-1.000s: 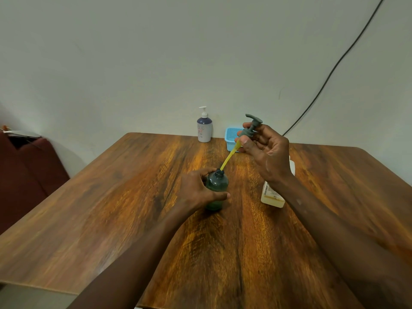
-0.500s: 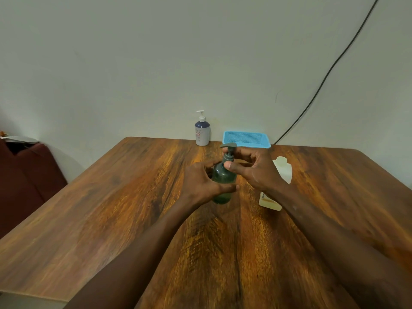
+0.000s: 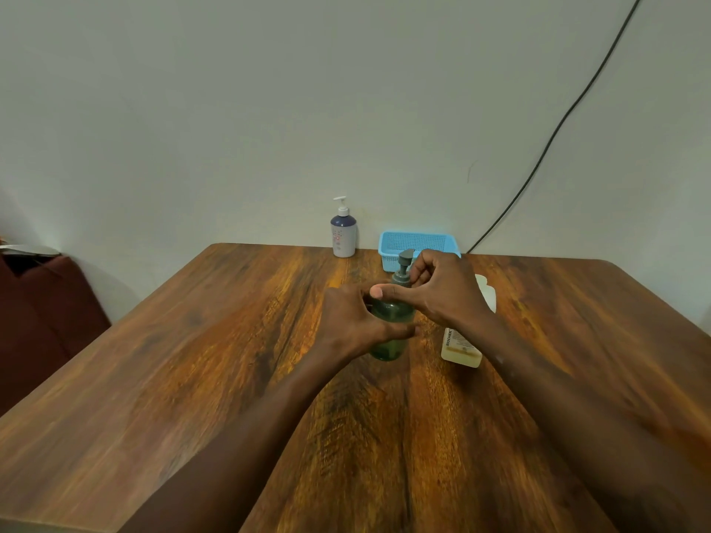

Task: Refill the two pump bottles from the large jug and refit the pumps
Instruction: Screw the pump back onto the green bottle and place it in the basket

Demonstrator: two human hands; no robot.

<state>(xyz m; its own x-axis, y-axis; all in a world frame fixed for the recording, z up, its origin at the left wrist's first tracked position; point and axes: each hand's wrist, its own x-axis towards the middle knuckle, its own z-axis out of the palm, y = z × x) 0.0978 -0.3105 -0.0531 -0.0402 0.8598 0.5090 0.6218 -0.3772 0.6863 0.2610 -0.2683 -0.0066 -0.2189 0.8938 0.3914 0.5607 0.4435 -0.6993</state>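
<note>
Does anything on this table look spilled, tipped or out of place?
Nothing stands out. The translucent green pump bottle stands upright in the left hand, the right hand at its grey pump. No spill shows on the brown wooden table. The pale plastic jug is partly hidden.

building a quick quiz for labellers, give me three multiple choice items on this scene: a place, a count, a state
1. Where is the white-pump bottle relative to the blue basket? A inside; B left; C right.
2. How many pump bottles show? A one; B two; C three.
3. The green bottle has its grey pump: A in its neck; B lying loose; C in the basket.

Answers:
1 B, it stands off the basket's left end.
2 B, white-pump and green.
3 A, the right hand grips it atop the bottle, which the left hand holds.
</note>
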